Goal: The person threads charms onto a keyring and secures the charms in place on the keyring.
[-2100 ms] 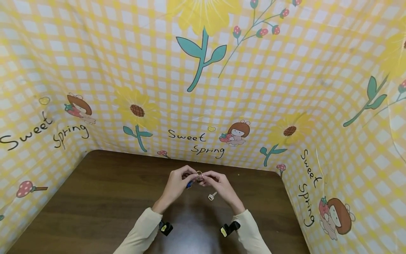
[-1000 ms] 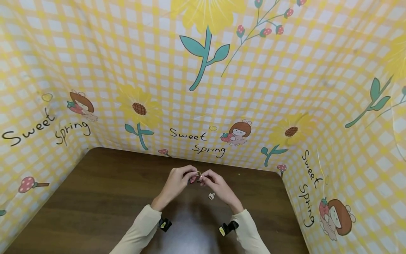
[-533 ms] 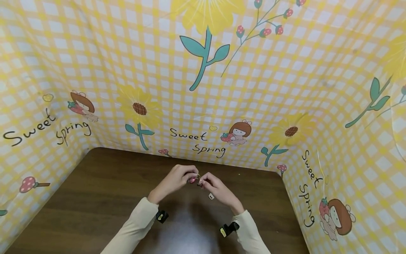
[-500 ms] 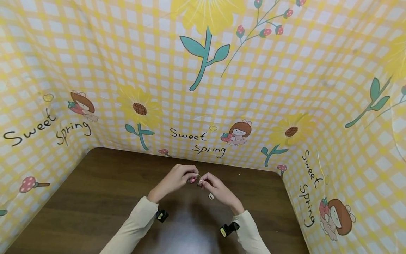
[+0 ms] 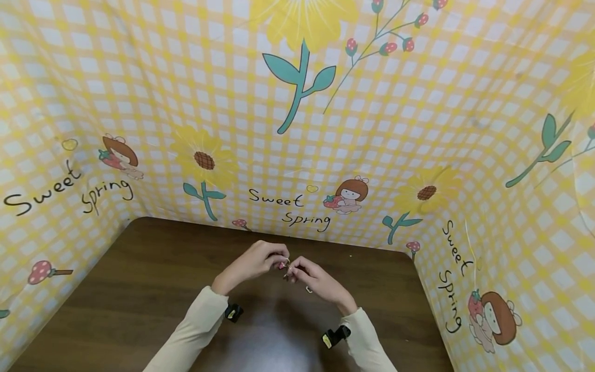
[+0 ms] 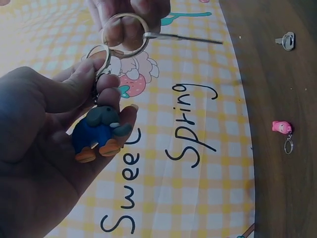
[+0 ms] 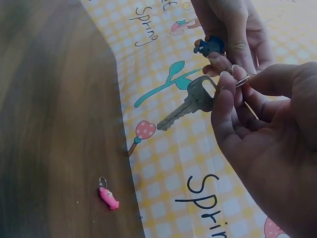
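My left hand (image 5: 255,262) pinches a small metal ring (image 6: 108,55) between thumb and fingers. From it hangs an elephant figurine (image 6: 96,134) with a blue body, grey head and orange feet, against the palm. A larger key ring (image 6: 141,21) is linked to that small ring. My right hand (image 5: 321,281) grips the larger ring from the other side, fingertips covering part of it. A silver key (image 7: 200,96) hangs on the larger ring and sticks out past the right fingers. Both hands are raised above the table, close together.
On the dark wooden table (image 5: 153,289) lie a second key (image 6: 287,41) and a pink figurine (image 6: 282,127) with its own small ring. A yellow checked cloth (image 5: 260,155) walls the table at the back and sides. Black wrist cameras (image 5: 335,337) sit on both sleeves.
Both hands have shifted slightly left, the right one also lower, hiding more of the table key. The left forearm swings outward. The pink figurine has come into sight beside the left fingers.
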Available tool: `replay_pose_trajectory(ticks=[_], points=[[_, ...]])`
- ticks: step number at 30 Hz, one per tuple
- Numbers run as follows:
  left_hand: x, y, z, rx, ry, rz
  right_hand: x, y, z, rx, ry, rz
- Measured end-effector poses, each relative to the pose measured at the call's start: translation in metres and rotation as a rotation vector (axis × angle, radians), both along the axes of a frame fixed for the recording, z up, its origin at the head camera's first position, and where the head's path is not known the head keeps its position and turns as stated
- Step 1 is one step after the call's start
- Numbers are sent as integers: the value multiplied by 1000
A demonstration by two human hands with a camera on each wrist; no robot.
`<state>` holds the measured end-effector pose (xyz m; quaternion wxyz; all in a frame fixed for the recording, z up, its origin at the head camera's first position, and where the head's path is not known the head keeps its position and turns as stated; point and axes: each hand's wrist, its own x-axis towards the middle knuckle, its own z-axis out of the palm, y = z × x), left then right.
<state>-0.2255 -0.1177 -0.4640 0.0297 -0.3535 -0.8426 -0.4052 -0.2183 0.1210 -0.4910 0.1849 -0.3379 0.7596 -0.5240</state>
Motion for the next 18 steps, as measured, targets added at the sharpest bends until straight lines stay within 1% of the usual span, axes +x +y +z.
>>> replay_pose_trajectory(ticks=[4, 9, 11, 14, 18], points=[[0, 0, -2, 3, 26, 22, -1, -1, -1, -32, 11, 10], [1, 1, -4, 37, 72, 36, -4, -2, -4, -96, 31, 19], [2, 1, -4, 39, 86, 43, -5, -2, -4, -100, 34, 13], [4, 2, -4, 24, 102, 47, -5, -2, -5, -100, 33, 3], [6, 4, -6, -19, 151, 44, -4, -3, -8, -80, 37, -23]])
